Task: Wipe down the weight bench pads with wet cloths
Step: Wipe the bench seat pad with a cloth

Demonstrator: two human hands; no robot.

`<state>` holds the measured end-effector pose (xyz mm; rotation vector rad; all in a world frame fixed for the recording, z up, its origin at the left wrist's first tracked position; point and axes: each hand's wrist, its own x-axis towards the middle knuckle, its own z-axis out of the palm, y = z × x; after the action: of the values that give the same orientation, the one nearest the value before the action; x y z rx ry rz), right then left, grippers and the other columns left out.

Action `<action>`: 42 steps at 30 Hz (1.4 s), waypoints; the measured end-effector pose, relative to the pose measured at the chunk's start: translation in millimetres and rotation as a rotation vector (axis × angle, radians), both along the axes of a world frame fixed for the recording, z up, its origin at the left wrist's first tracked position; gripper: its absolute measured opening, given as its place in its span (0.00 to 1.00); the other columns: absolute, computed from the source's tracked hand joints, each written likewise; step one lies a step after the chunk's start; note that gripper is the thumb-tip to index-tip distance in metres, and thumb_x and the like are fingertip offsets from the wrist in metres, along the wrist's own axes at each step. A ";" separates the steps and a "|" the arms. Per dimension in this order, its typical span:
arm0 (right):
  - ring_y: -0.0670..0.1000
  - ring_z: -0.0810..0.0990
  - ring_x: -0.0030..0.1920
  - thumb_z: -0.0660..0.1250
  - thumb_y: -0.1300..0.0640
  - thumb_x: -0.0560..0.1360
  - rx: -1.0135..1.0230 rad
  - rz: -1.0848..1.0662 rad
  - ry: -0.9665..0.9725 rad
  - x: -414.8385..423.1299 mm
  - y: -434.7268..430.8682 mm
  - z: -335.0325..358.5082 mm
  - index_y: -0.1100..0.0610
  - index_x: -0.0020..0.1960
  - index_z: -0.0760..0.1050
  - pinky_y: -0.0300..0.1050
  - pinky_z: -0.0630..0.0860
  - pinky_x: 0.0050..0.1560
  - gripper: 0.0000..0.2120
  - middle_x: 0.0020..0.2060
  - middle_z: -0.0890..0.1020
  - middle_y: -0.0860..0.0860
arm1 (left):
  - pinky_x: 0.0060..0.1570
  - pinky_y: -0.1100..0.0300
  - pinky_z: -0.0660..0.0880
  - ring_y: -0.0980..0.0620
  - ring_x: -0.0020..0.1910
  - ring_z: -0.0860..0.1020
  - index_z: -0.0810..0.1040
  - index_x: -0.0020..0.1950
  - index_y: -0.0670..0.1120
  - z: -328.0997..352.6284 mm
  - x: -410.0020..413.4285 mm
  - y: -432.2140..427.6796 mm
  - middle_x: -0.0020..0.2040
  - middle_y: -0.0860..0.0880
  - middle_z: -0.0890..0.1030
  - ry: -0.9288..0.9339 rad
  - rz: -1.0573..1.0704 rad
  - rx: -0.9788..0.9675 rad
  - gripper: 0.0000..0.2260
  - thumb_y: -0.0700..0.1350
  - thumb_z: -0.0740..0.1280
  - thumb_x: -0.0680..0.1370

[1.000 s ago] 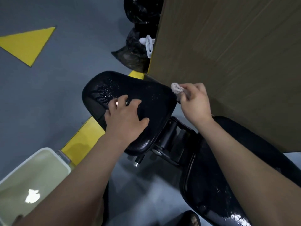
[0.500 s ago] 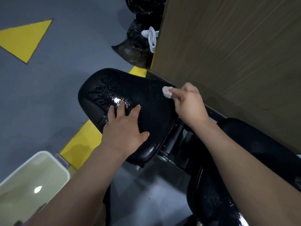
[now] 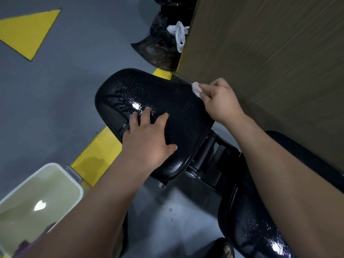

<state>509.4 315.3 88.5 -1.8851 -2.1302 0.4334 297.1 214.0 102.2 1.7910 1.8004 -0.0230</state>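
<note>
Nearest, the back pad (image 3: 256, 229) is lying wet and glistening. Beyond it the seat pad (image 3: 167, 97) is being steadied by the left hand (image 3: 149, 140), laid flat, fingers spread, holding nothing. At the pad's far right edge a small white cloth (image 3: 197, 88) is being pinched by the right hand (image 3: 221, 103), fingers curled, beside the wooden panel (image 3: 270, 53). The seat wipe is judged under way; a pressed sweep across the beaded droplets is being called for next.

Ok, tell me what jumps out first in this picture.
The wet black seat pad glistens at centre, the left hand pressed flat on it. At its right edge the right hand pinches a small white cloth. A tub of yellowish water sits lower left.
</note>
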 end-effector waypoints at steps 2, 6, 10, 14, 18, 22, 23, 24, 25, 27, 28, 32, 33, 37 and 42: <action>0.61 0.76 0.58 0.64 0.60 0.82 -0.002 -0.037 -0.003 -3.8 1.0 -6.7 0.52 0.68 0.80 0.51 0.75 0.63 0.16 0.56 0.75 0.55 | 0.73 0.39 0.61 0.39 0.81 0.45 0.53 0.81 0.62 -0.1 -1.2 -0.2 0.83 0.50 0.47 -0.006 -0.001 0.001 0.41 0.64 0.72 0.74; 0.60 0.76 0.52 0.66 0.62 0.81 0.077 -0.018 0.041 -0.1 -30.7 -7.5 0.54 0.65 0.82 0.47 0.74 0.55 0.14 0.52 0.78 0.53 | 0.73 0.40 0.64 0.39 0.80 0.48 0.55 0.81 0.62 1.3 -5.6 1.5 0.82 0.49 0.49 -0.008 -0.016 0.012 0.40 0.63 0.72 0.74; 0.55 0.71 0.51 0.66 0.62 0.81 0.062 -0.045 -0.013 -0.1 -23.5 -8.0 0.53 0.65 0.82 0.38 0.65 0.54 0.14 0.52 0.79 0.52 | 0.70 0.42 0.67 0.41 0.76 0.53 0.58 0.79 0.62 3.9 -8.1 5.8 0.79 0.50 0.54 -0.007 -0.011 0.041 0.38 0.62 0.72 0.74; 0.60 0.77 0.59 0.62 0.61 0.82 -0.044 -0.095 -0.018 -14.8 18.3 -6.3 0.51 0.67 0.81 0.44 0.70 0.60 0.17 0.58 0.81 0.55 | 0.69 0.43 0.69 0.41 0.75 0.55 0.59 0.79 0.62 1.5 -10.4 5.5 0.78 0.50 0.56 -0.007 -0.027 0.074 0.37 0.62 0.73 0.73; 0.54 0.78 0.66 0.62 0.59 0.83 -0.169 0.087 0.032 -49.5 32.3 1.2 0.48 0.69 0.79 0.46 0.74 0.65 0.18 0.65 0.82 0.51 | 0.68 0.44 0.70 0.41 0.75 0.55 0.59 0.78 0.63 -1.2 -14.6 7.4 0.78 0.51 0.56 -0.011 -0.038 0.084 0.38 0.62 0.73 0.73; 0.49 0.81 0.50 0.61 0.58 0.84 -0.193 0.054 0.056 -24.3 29.4 6.0 0.44 0.68 0.79 0.39 0.75 0.48 0.17 0.64 0.83 0.51 | 0.67 0.44 0.71 0.41 0.74 0.56 0.59 0.78 0.63 -2.3 -15.5 7.6 0.78 0.51 0.56 -0.020 -0.046 0.082 0.37 0.61 0.72 0.73; 0.48 0.80 0.45 0.60 0.58 0.84 -0.203 0.009 0.050 -13.9 28.4 6.3 0.44 0.68 0.79 0.39 0.73 0.44 0.18 0.63 0.83 0.52 | 0.67 0.45 0.72 0.42 0.74 0.56 0.59 0.78 0.63 -2.5 -16.3 8.0 0.78 0.52 0.56 -0.021 -0.050 0.083 0.37 0.61 0.72 0.73; 0.50 0.79 0.45 0.60 0.59 0.84 -0.215 -0.024 0.036 -8.2 28.9 6.2 0.44 0.69 0.78 0.40 0.73 0.44 0.18 0.63 0.83 0.53 | 0.67 0.45 0.72 0.42 0.74 0.56 0.59 0.79 0.63 -2.7 -17.7 8.6 0.78 0.52 0.56 -0.021 -0.055 0.085 0.37 0.61 0.72 0.73; 0.53 0.80 0.48 0.59 0.59 0.83 -0.229 -0.039 0.002 -7.8 31.9 4.7 0.44 0.69 0.78 0.43 0.75 0.47 0.19 0.64 0.82 0.54 | 0.67 0.45 0.72 0.42 0.74 0.56 0.59 0.79 0.63 -2.8 -19.4 9.3 0.78 0.52 0.56 -0.022 -0.060 0.086 0.37 0.61 0.72 0.73; 0.58 0.80 0.59 0.59 0.60 0.80 -0.242 -0.010 -0.093 -26.4 41.3 3.1 0.42 0.70 0.77 0.48 0.78 0.56 0.23 0.66 0.81 0.53 | 0.67 0.45 0.71 0.42 0.74 0.55 0.59 0.79 0.62 -3.4 -22.6 10.0 0.78 0.52 0.56 -0.038 -0.065 0.076 0.37 0.60 0.72 0.73; 0.58 0.79 0.63 0.59 0.59 0.79 -0.252 0.048 -0.109 -42.2 46.0 1.5 0.39 0.71 0.75 0.48 0.77 0.60 0.25 0.67 0.81 0.51 | 0.67 0.44 0.71 0.42 0.74 0.55 0.59 0.79 0.62 -3.7 -24.1 10.2 0.78 0.52 0.56 -0.047 -0.065 0.070 0.37 0.60 0.72 0.73; 0.47 0.72 0.72 0.58 0.45 0.84 -0.295 0.273 -0.012 -85.3 55.5 -2.5 0.36 0.74 0.71 0.39 0.68 0.68 0.19 0.71 0.76 0.41 | 0.69 0.43 0.69 0.42 0.73 0.53 0.58 0.79 0.63 -5.6 -26.4 11.3 0.78 0.52 0.55 -0.046 -0.078 0.065 0.37 0.61 0.71 0.73; 0.45 0.71 0.73 0.57 0.40 0.83 -0.294 0.295 -0.001 -82.8 54.7 -0.9 0.36 0.74 0.71 0.38 0.67 0.69 0.19 0.71 0.75 0.39 | 0.70 0.43 0.69 0.42 0.73 0.53 0.59 0.79 0.63 -6.4 -27.0 11.9 0.78 0.52 0.55 -0.051 -0.080 0.066 0.37 0.61 0.72 0.73; 0.45 0.74 0.70 0.59 0.36 0.82 -0.306 0.195 0.019 -33.4 47.2 7.0 0.36 0.69 0.76 0.42 0.71 0.69 0.18 0.67 0.79 0.38 | 0.72 0.45 0.65 0.44 0.74 0.52 0.60 0.79 0.63 -8.0 -31.8 11.5 0.78 0.52 0.55 -0.091 -0.068 0.061 0.37 0.59 0.72 0.74; 0.54 0.77 0.67 0.59 0.42 0.84 -0.292 0.161 -0.140 -45.0 60.8 -2.3 0.38 0.70 0.76 0.45 0.73 0.63 0.16 0.67 0.81 0.47 | 0.73 0.46 0.64 0.43 0.74 0.51 0.59 0.79 0.61 -5.5 -36.8 11.0 0.79 0.51 0.54 -0.098 -0.053 0.053 0.37 0.58 0.73 0.74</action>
<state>464.4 376.1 86.1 -1.9487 -2.4354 0.6997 260.3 225.0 96.7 1.8442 1.6995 0.0908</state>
